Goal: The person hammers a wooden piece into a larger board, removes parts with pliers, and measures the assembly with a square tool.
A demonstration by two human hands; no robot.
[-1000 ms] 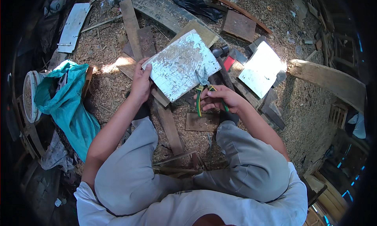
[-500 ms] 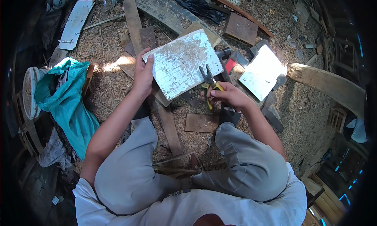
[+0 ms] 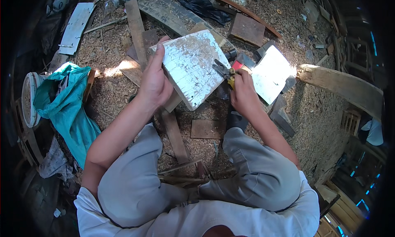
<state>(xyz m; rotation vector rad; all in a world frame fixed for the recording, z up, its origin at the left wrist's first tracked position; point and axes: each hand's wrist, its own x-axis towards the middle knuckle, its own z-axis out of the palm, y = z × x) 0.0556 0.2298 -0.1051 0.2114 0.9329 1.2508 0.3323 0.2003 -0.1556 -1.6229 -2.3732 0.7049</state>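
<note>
My left hand (image 3: pixel 157 78) grips the left edge of a board (image 3: pixel 193 64) with flaking white paint, its thumb on the painted face. The board is tilted and held up off the ground between my knees. My right hand (image 3: pixel 244 91) is closed around the yellow handles of a pair of pliers (image 3: pixel 224 69). The pliers' dark jaws reach over the board's right edge; whether they touch the surface I cannot tell. Just beyond that edge, the dark round end of a tool (image 3: pixel 231 54) and a red piece (image 3: pixel 237 65) show.
A second white board (image 3: pixel 270 76) lies to the right, near a long plank (image 3: pixel 337 81). On the left stand a teal sack (image 3: pixel 68 109) and a white bucket (image 3: pixel 29 99). Ahead are a brown block (image 3: pixel 247 29), a black plastic bag (image 3: pixel 201 6) and scattered wood over shavings.
My left hand has tilted and turned the board, showing its thick lower-left edge. My right hand has moved up and right, turning the pliers so their jaws point left.
</note>
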